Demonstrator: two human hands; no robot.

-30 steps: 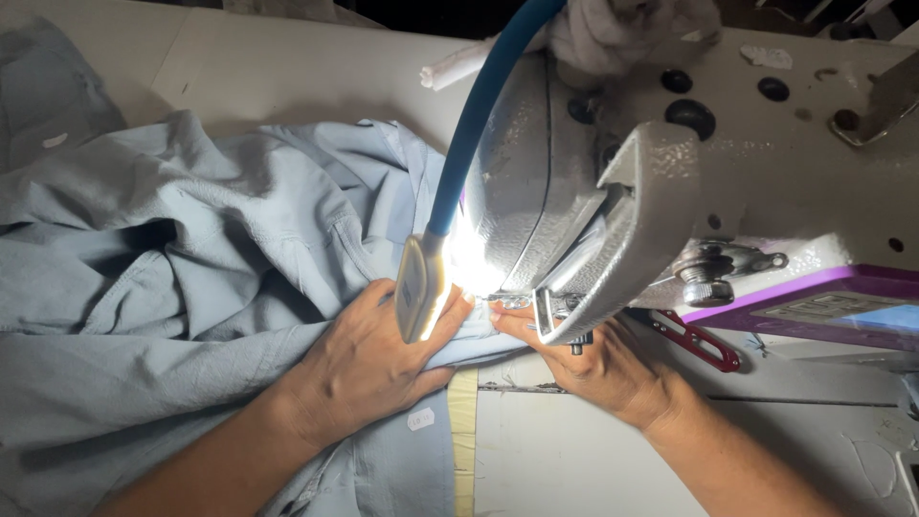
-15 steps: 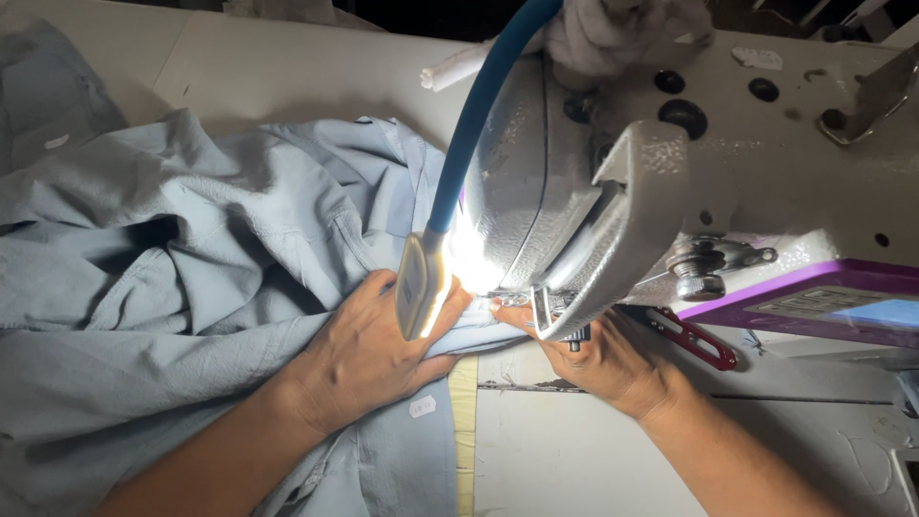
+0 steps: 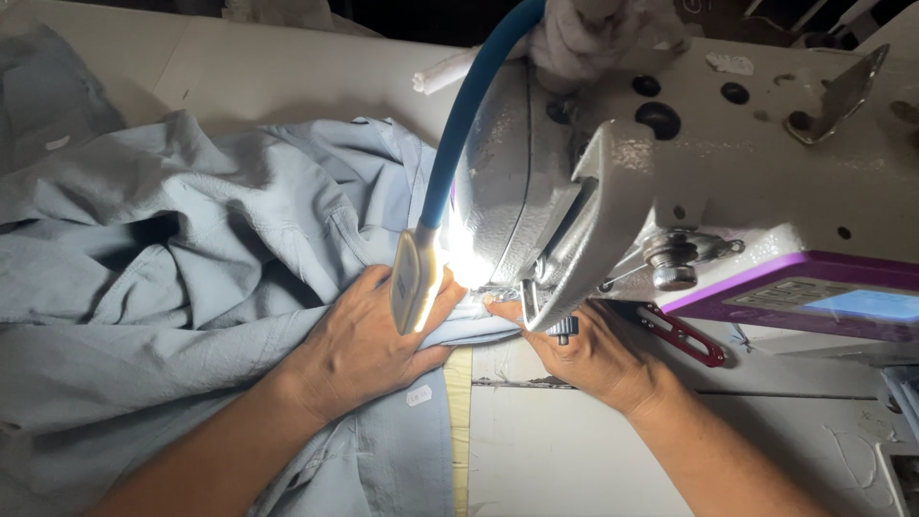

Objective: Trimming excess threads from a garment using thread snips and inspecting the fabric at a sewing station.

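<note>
A pale blue garment (image 3: 172, 287) lies bunched over the left half of the table, one edge running under the head of a white sewing machine (image 3: 728, 163). My left hand (image 3: 369, 340) presses flat on the fabric just left of the needle area, fingers spread. My right hand (image 3: 584, 349) rests on the fabric edge under the machine head, fingertips near the presser foot (image 3: 503, 295), which is partly hidden by glare. A blue gooseneck lamp (image 3: 421, 278) shines brightly between my hands.
The cream table top (image 3: 574, 450) extends in front and behind. A red clip-like tool (image 3: 682, 333) lies right of my right hand. A purple-trimmed control panel (image 3: 814, 302) sits on the machine's right side. White cloth (image 3: 584, 33) wraps the lamp's base.
Both hands have stayed on the fabric by the needle, shifting only slightly; the garment edge has crept a little toward the machine.
</note>
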